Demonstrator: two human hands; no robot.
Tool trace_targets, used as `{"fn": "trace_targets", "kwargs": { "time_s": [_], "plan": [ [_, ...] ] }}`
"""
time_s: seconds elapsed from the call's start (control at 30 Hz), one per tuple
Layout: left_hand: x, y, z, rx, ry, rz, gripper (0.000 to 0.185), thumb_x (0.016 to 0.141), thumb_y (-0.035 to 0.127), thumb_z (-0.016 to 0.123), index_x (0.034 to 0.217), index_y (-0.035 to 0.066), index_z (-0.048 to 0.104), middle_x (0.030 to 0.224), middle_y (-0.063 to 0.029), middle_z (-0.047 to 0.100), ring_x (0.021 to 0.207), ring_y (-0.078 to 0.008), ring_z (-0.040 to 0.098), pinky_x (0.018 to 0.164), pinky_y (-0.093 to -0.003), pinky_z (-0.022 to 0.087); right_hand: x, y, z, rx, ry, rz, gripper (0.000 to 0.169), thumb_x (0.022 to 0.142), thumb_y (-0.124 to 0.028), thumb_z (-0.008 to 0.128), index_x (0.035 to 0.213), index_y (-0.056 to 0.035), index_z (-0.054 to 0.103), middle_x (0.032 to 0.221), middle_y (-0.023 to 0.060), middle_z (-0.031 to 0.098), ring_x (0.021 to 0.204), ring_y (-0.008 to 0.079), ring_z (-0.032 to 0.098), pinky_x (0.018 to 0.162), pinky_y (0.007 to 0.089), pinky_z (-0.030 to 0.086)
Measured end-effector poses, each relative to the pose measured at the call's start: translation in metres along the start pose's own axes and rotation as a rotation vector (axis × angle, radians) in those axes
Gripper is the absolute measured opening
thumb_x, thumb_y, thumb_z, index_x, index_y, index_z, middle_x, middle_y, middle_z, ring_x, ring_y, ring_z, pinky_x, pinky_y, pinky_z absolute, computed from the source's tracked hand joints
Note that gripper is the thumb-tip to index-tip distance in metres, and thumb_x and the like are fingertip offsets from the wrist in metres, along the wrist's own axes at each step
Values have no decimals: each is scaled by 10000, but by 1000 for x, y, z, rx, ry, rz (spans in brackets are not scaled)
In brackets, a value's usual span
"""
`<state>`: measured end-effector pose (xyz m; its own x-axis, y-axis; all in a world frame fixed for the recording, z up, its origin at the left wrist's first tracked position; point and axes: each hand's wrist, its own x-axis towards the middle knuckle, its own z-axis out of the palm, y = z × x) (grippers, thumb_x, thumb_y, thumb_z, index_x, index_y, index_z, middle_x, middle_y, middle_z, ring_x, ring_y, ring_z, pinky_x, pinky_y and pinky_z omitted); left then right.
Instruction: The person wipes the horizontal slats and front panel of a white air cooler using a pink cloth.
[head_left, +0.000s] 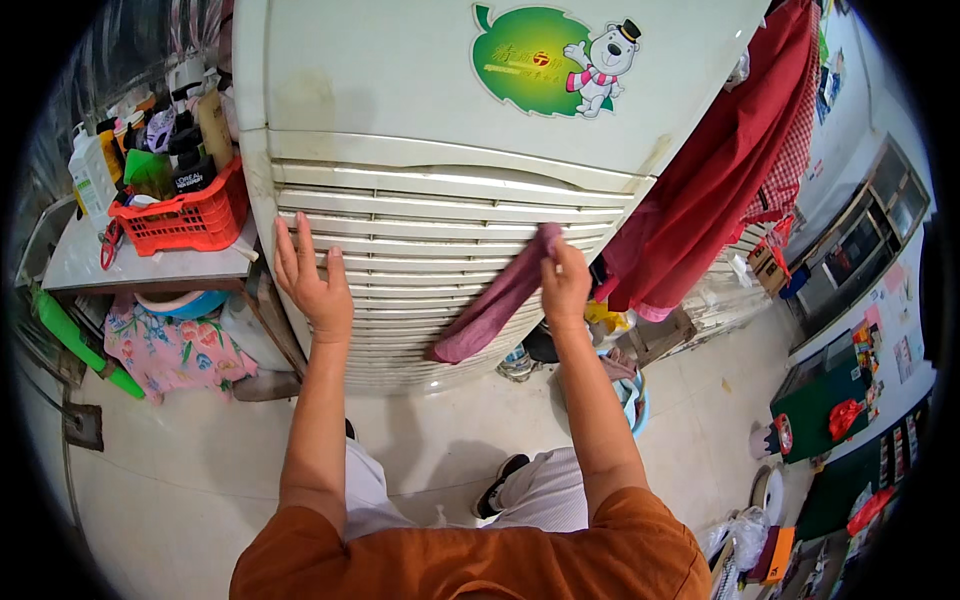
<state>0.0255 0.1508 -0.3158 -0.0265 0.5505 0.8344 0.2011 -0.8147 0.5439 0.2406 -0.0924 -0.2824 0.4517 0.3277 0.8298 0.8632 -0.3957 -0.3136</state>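
Observation:
Before me stands a tall off-white cabinet, seemingly a floor-standing air conditioner (360, 82), with horizontal louvres (420, 262) across its lower front. My left hand (315, 281) rests against the left part of the louvres, fingers spread and nothing held. Over by the right edge, my right hand (566, 281) grips the upper end of a maroon cloth (495, 307). The cloth slants down and left from that hand across the slats. Above the louvres is a green leaf-shaped sticker (517, 67) with a cartoon bear (600, 67) on it.
A red plastic basket (187, 221) of bottles sits on a small table (82, 259) at left, with red-handled scissors (111, 244) beside it. Red fabric (697, 180) hangs close along the cabinet's right side. A blue basin (641, 409) with cloths stands on the tiled floor (690, 390).

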Motion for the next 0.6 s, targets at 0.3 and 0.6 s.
{"fn": "trace_targets", "kwargs": {
  "time_s": [0.3,0.6],
  "plan": [
    [-1,0,-3,37,-50,-1,624,834,100,658,1422,107,450,1511,-143,341,1307,-353,369,1095,-433,265,-21,-17,40,204,181,132,337,793,-46,581,1125,5,612,910,186,631,872,345,605,816,395,482],
    [3,-1,-6,-49,-15,-63,696,792,116,702,1427,87,420,1496,-153,355,1328,-342,363,1100,-438,249,-12,-46,29,216,22,-31,263,757,-26,619,1019,-48,625,864,139,600,827,324,570,767,393,455]
  ]
}}
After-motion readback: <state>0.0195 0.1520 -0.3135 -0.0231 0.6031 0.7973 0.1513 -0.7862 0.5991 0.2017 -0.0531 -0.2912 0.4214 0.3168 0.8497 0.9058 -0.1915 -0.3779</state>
